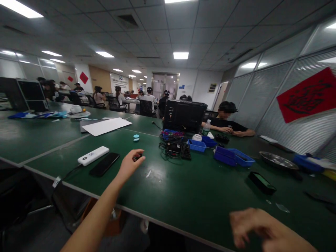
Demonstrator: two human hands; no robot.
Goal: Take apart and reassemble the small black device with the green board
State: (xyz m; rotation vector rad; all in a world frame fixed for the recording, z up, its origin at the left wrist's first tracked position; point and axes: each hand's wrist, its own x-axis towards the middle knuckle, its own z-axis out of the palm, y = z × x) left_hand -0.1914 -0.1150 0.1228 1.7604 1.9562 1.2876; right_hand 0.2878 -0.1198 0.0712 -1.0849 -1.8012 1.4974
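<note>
My left hand reaches over the green table, thumb and fingers closed around a small dark object whose kind I cannot make out. Beside that hand lies a black phone, with a white device and its cable behind it. Two light-blue round pieces rest beyond my fingers. At the lower right, my right hand hovers near the table's front edge, its bent fingers smeared by motion. A black open box with a green inside is the nearest sizeable thing to it.
Blue bins, a white ball, tangled cables and a bottle stand around a black monitor. A metal tray lies at right, white sheets at left. Across the table sits another person.
</note>
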